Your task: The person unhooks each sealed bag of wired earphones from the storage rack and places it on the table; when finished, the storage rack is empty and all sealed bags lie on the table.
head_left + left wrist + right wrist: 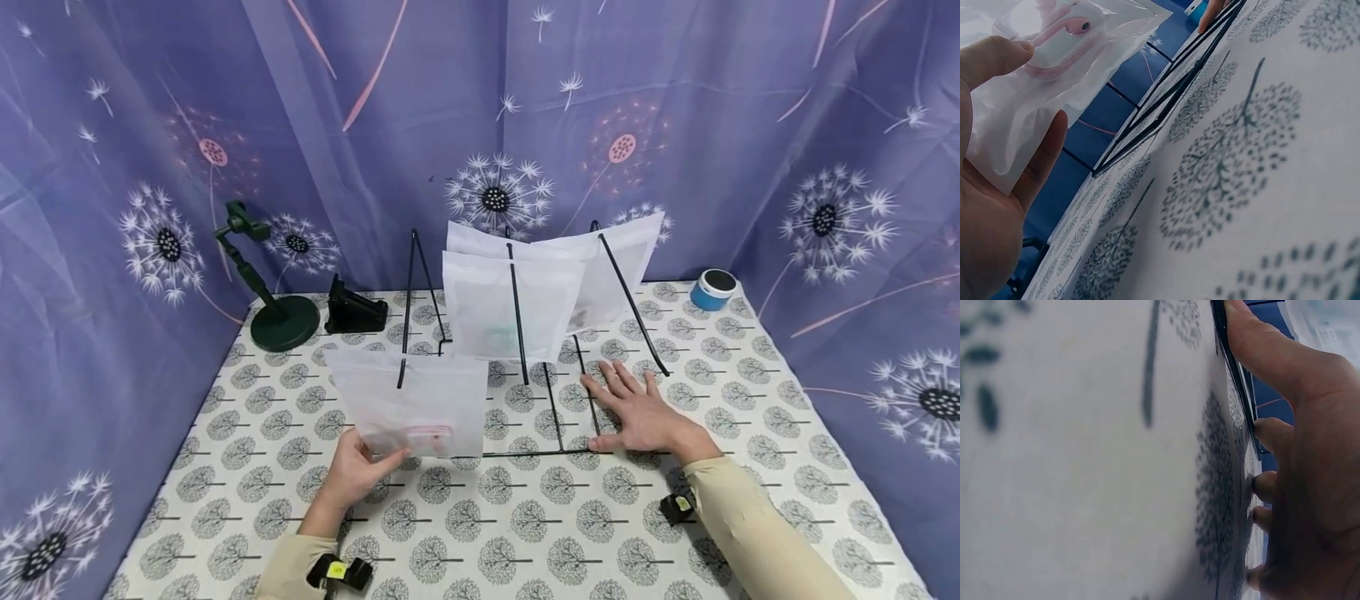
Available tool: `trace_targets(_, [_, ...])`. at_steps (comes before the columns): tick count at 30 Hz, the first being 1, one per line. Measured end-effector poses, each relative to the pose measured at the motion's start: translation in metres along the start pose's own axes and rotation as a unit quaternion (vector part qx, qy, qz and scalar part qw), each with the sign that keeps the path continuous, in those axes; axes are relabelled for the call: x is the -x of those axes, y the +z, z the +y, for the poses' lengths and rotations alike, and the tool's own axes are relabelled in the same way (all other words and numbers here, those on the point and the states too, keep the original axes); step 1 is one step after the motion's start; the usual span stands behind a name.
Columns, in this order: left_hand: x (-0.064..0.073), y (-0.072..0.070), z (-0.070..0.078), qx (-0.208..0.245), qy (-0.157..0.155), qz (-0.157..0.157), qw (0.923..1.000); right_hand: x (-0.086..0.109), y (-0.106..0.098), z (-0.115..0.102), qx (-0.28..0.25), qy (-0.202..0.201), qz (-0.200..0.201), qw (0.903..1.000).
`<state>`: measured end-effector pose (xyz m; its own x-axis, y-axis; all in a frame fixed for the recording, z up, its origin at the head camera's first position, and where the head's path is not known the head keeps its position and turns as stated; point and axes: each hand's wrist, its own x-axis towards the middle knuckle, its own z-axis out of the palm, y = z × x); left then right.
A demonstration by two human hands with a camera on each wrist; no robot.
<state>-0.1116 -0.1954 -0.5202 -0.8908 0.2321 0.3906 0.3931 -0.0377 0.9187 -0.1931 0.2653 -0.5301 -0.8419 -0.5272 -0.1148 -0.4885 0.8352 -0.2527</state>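
Observation:
My left hand (351,472) holds a frosted clear bag (442,396) by its lower left corner, thumb in front and fingers behind. Inside it shows a pink earphone (1075,26) with its looped cord. The bag's top edge overlaps the front end of the left rod of a black wire rack (522,455). My right hand (637,417) rests palm down with fingers spread at the right of the rack's base, thumb and fingertips on or beside its wires. Another frosted bag (480,304) hangs on the middle rod, with a further one behind it.
On the right rod hangs one more frosted bag (630,258). A green stand (285,323) and a black holder (356,310) are at the back left, a blue jar (708,293) at the back right. Purple curtains (390,125) enclose the patterned tablecloth (525,525).

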Motion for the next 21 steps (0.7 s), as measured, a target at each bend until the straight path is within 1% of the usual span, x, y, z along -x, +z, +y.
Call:
trace_targets(7, [0.007, 0.0, 0.003, -0.008, -0.013, -0.005, 0.9999, 0.0, 0.0, 0.001, 0.0, -0.003, 0.003, 1.0])
trace_targets(15, [0.011, 0.0, 0.004, 0.01, 0.003, -0.013, 0.9999, 0.0, -0.001, 0.0, -0.003, 0.0, -0.003, 1.0])
trace_targets(18, [0.012, 0.001, 0.004, 0.015, 0.018, -0.018, 0.9996, 0.0, -0.001, 0.0, -0.003, 0.001, -0.003, 1.0])
trace_targets(20, [0.012, 0.0, 0.003, 0.015, 0.034, -0.024, 0.999, 0.0, 0.0, 0.0, -0.001, 0.002, -0.002, 1.0])
trace_targets(21, [0.012, 0.001, 0.003, 0.012, 0.031, -0.025, 0.9992, 0.0, 0.0, 0.0, -0.002, 0.002, -0.002, 1.0])
